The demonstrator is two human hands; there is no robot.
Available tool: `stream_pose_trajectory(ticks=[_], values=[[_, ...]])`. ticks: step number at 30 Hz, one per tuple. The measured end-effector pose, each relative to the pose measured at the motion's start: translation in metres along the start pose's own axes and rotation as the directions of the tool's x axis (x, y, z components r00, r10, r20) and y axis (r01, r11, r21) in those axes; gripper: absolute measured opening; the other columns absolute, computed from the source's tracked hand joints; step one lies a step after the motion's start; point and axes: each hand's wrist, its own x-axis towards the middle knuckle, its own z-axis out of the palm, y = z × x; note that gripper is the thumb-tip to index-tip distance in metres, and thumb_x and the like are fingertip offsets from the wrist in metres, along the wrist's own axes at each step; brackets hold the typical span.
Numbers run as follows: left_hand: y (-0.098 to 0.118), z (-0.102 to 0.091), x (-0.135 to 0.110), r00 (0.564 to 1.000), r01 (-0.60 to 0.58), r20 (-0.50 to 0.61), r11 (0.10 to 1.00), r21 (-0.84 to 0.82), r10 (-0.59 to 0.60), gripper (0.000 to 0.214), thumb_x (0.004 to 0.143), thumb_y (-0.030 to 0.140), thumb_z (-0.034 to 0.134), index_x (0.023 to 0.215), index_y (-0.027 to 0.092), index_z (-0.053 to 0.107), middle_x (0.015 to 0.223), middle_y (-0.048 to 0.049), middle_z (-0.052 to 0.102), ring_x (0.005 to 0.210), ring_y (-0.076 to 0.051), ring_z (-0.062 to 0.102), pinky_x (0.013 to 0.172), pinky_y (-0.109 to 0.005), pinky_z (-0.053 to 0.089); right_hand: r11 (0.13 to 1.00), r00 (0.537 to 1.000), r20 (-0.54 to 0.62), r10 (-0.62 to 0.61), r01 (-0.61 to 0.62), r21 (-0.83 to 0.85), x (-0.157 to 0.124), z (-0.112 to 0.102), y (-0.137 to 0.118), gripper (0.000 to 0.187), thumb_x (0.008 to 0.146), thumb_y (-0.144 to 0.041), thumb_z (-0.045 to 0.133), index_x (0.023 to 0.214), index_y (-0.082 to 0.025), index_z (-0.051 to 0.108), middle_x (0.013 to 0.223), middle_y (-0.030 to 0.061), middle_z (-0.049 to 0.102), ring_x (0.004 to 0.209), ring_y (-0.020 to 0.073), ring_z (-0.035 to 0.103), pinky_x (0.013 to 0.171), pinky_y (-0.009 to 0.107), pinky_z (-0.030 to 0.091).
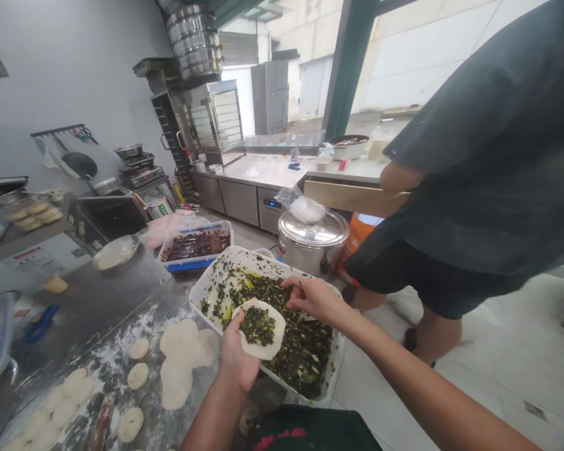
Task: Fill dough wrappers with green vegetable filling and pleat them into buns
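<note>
My left hand (239,357) is closed on the edge of a round dough wrapper (273,343), cupping it from below. On the wrapper sits a mound of chopped green filling (257,326). It is held over a white tub (202,291) with more of the dark green filling (305,360) in it. Just right of the wrapper is my right hand (317,302), above the filling in the tub. Its fingers are curled in, and what they hold, if anything, is hidden. Rolled dough wrappers (176,382) lie overlapping on the floured table at the left.
Dough balls (138,376) and a rolling pin (104,419) lie on the floury metal table (155,294). Behind the tub are a container of dark red paste (197,245) and a lidded steel pot (314,228). A person in dark clothes (493,163) stands close at right.
</note>
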Motion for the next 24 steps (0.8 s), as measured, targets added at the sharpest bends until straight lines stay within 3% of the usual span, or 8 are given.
stream_pose_trajectory(ticks=[2, 5, 7, 10, 12, 14, 19, 24], values=[[0.000, 0.001, 0.000, 1.000, 0.005, -0.004, 1.000, 0.005, -0.005, 0.028, 0.075, 0.026, 0.050, 0.098, 0.013, 0.059, 0.086, -0.0088, 0.065, 0.087, -0.022, 0.058, 0.077, -0.038, 0.045, 0.998, 1.000, 0.006, -0.006, 0.006, -0.064, 0.000, 0.002, 0.001, 0.026, 0.066, -0.018, 0.053, 0.092, -0.019, 0.055, 0.066, -0.0015, 0.062, 0.063, 0.0149, 0.056, 0.057, 0.023, 0.038], [-0.001, 0.002, 0.000, 1.000, 0.016, -0.021, 1.000, 0.014, -0.016, 0.027, 0.074, 0.026, 0.050, 0.096, 0.012, 0.059, 0.085, -0.0088, 0.065, 0.085, -0.022, 0.059, 0.077, -0.038, 0.045, 0.991, 0.992, 0.038, -0.122, 0.124, -0.042, -0.002, 0.001, -0.005, 0.028, 0.064, -0.007, 0.045, 0.085, -0.020, 0.059, 0.076, 0.0009, 0.062, 0.073, 0.0150, 0.055, 0.065, 0.024, 0.039], [-0.002, 0.002, 0.000, 0.999, 0.026, -0.023, 0.999, 0.029, -0.025, 0.026, 0.074, 0.026, 0.049, 0.094, 0.012, 0.060, 0.085, -0.0086, 0.065, 0.084, -0.022, 0.059, 0.078, -0.038, 0.045, 0.981, 0.986, 0.047, -0.163, 0.157, 0.111, -0.004, -0.002, -0.014, 0.024, 0.067, -0.007, 0.040, 0.078, -0.018, 0.059, 0.078, 0.0019, 0.061, 0.073, 0.0137, 0.054, 0.067, 0.024, 0.040], [-0.003, 0.003, -0.001, 0.997, 0.058, 0.050, 0.996, 0.063, -0.061, 0.026, 0.075, 0.026, 0.048, 0.093, 0.012, 0.060, 0.086, -0.0094, 0.065, 0.084, -0.022, 0.059, 0.079, -0.038, 0.044, 0.911, 0.981, 0.139, -0.134, 0.067, 0.406, -0.004, -0.005, -0.029, 0.018, 0.077, -0.022, 0.040, 0.083, -0.017, 0.056, 0.070, 0.0007, 0.057, 0.060, 0.0113, 0.051, 0.055, 0.022, 0.041], [-0.005, 0.004, -0.002, 0.991, 0.078, 0.105, 0.993, 0.092, -0.087, 0.026, 0.076, 0.028, 0.048, 0.093, 0.011, 0.059, 0.085, -0.0100, 0.065, 0.083, -0.022, 0.059, 0.079, -0.038, 0.044, 0.862, 0.970, 0.202, -0.134, 0.014, 0.507, -0.003, -0.003, -0.035, 0.022, 0.077, -0.033, 0.045, 0.086, -0.017, 0.056, 0.065, -0.0010, 0.054, 0.053, 0.0098, 0.046, 0.047, 0.020, 0.037], [-0.006, 0.005, -0.003, 0.989, 0.069, 0.121, 0.989, 0.134, -0.085, 0.027, 0.075, 0.029, 0.049, 0.093, 0.012, 0.059, 0.084, -0.0097, 0.065, 0.082, -0.022, 0.059, 0.078, -0.037, 0.044, 0.858, 0.969, 0.205, -0.134, 0.010, 0.513, -0.002, 0.001, -0.035, 0.022, 0.074, -0.036, 0.050, 0.081, -0.015, 0.056, 0.057, -0.0027, 0.049, 0.049, 0.0085, 0.041, 0.045, 0.019, 0.033], [-0.008, 0.007, -0.010, 0.990, -0.120, 0.103, 0.943, 0.309, 0.092, 0.023, 0.071, 0.025, 0.058, 0.092, 0.015, 0.058, 0.082, -0.0061, 0.065, 0.082, -0.019, 0.059, 0.078, -0.032, 0.044, 0.930, 0.986, 0.037, -0.163, 0.141, 0.339, -0.003, 0.011, -0.030, 0.019, 0.075, -0.033, 0.051, 0.070, -0.015, 0.056, 0.059, -0.0017, 0.050, 0.054, 0.0092, 0.042, 0.050, 0.020, 0.033], [-0.007, 0.006, -0.011, 0.983, -0.133, 0.166, 0.915, 0.380, 0.074, 0.023, 0.067, 0.021, 0.061, 0.088, 0.012, 0.059, 0.078, -0.0068, 0.064, 0.080, -0.020, 0.059, 0.077, -0.031, 0.044, 0.927, 0.983, 0.014, -0.183, 0.168, 0.335, -0.008, 0.013, -0.033, 0.020, 0.076, -0.033, 0.051, 0.085, -0.016, 0.055, 0.071, 0.0002, 0.056, 0.063, 0.0110, 0.049, 0.057, 0.021, 0.036]])
